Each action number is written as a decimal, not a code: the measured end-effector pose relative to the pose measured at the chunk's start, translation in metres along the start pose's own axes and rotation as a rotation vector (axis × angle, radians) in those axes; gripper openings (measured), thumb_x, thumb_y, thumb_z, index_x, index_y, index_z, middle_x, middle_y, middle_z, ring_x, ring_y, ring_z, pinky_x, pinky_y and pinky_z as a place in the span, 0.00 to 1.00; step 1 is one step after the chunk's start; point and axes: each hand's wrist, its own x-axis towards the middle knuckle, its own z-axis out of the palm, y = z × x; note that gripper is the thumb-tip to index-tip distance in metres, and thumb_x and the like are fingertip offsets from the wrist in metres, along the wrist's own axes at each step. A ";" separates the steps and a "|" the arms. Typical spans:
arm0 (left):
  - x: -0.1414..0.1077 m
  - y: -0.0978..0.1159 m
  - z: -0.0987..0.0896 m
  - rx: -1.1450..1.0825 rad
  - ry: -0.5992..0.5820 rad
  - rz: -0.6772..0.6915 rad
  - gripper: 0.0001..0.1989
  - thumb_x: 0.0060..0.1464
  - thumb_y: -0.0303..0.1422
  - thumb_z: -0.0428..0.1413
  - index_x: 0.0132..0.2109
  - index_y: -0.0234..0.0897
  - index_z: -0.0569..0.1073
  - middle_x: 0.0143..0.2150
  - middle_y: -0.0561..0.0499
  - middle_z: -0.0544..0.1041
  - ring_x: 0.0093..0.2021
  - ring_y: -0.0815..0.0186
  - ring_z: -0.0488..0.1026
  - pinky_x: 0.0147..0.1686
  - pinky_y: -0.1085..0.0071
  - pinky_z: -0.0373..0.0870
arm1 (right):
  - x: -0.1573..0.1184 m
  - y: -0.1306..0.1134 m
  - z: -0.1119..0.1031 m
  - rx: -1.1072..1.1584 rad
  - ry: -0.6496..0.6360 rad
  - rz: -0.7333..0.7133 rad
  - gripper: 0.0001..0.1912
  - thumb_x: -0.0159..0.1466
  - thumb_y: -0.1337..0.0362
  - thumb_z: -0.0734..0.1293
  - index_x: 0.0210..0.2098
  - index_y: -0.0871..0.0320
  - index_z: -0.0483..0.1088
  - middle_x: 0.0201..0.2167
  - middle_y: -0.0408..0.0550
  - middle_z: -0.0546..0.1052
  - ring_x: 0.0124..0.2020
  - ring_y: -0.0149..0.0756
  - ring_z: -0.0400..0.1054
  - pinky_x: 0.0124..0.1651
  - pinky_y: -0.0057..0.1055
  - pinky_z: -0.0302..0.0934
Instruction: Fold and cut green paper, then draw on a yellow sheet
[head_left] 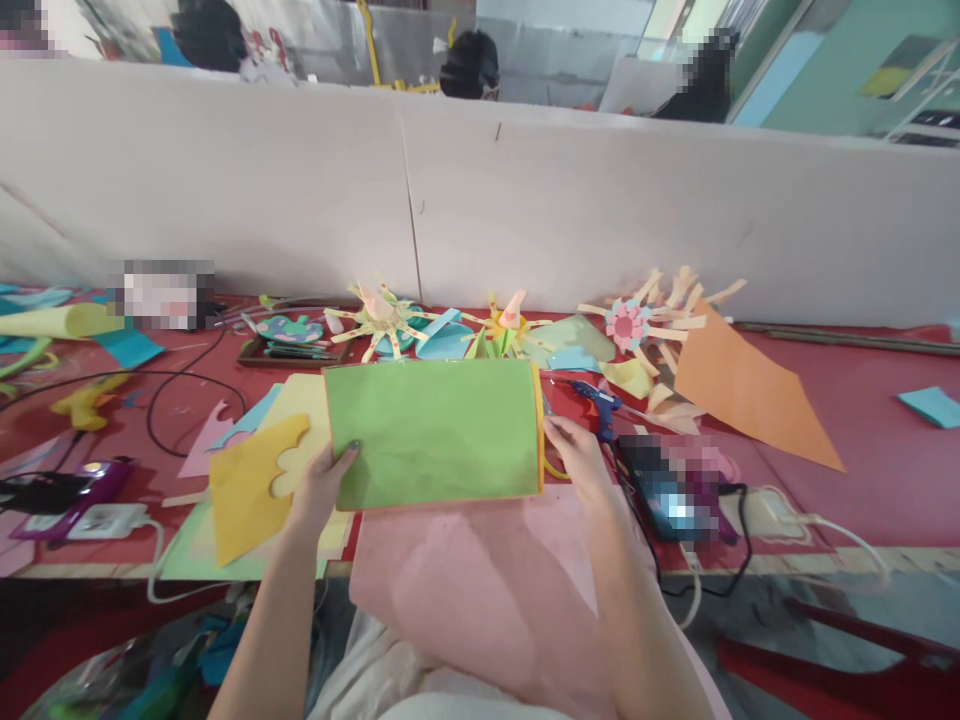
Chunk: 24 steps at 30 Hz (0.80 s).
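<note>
A green paper sheet [435, 435], with an orange-yellow strip [538, 430] along its right edge, is raised in front of me over a large pink sheet [480, 560]. My left hand [322, 480] grips its lower left corner, thumb on top and the other fingers hidden behind. At the right edge, my right hand [581, 455] is closed with its fingertips against the strip. A yellow curved piece [555, 470], perhaps a scissors handle, shows beside that hand, partly covered. Left of the green sheet lies a yellow paper [251, 490] with a scalloped cut-out.
Paper flowers [628, 325] and a tray of pens [300, 350] line the back by a white partition [300, 200]. A blue glue gun [600, 400] and a lit phone [675, 505] lie right; a yellow glue gun [86, 402] and cables lie left. Orange paper [750, 385] rests farther right.
</note>
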 end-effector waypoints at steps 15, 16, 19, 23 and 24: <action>-0.006 0.000 -0.011 -0.094 0.022 -0.067 0.24 0.33 0.45 0.64 0.37 0.34 0.75 0.31 0.48 0.78 0.29 0.61 0.75 0.29 0.68 0.73 | -0.008 -0.014 -0.001 -0.031 -0.080 0.093 0.15 0.48 0.52 0.68 0.28 0.57 0.69 0.25 0.45 0.75 0.26 0.35 0.69 0.28 0.30 0.63; -0.006 0.000 -0.010 -0.084 0.009 -0.065 0.24 0.34 0.46 0.63 0.37 0.34 0.75 0.31 0.47 0.78 0.29 0.61 0.75 0.29 0.68 0.73 | -0.008 -0.015 -0.002 -0.079 -0.064 0.048 0.15 0.49 0.51 0.67 0.28 0.57 0.69 0.25 0.46 0.75 0.26 0.36 0.69 0.28 0.31 0.62; -0.007 0.000 -0.006 -0.052 -0.022 -0.044 0.24 0.36 0.47 0.62 0.37 0.33 0.74 0.31 0.47 0.78 0.30 0.62 0.74 0.29 0.69 0.73 | -0.010 -0.019 -0.003 -0.264 0.029 -0.157 0.14 0.53 0.52 0.64 0.28 0.57 0.68 0.26 0.48 0.75 0.29 0.37 0.70 0.33 0.32 0.62; -0.005 0.002 0.000 -0.002 -0.019 0.010 0.26 0.36 0.48 0.62 0.37 0.32 0.74 0.33 0.46 0.78 0.34 0.61 0.74 0.33 0.68 0.73 | -0.014 -0.029 -0.005 -0.433 0.139 -0.331 0.15 0.57 0.51 0.61 0.29 0.57 0.68 0.28 0.50 0.76 0.31 0.38 0.70 0.36 0.32 0.62; -0.003 0.002 0.001 0.015 -0.014 0.024 0.26 0.36 0.49 0.62 0.38 0.32 0.74 0.33 0.46 0.78 0.35 0.60 0.74 0.34 0.67 0.72 | -0.015 -0.031 -0.007 -0.471 0.183 -0.352 0.15 0.58 0.51 0.60 0.29 0.57 0.68 0.28 0.50 0.76 0.30 0.37 0.70 0.35 0.31 0.62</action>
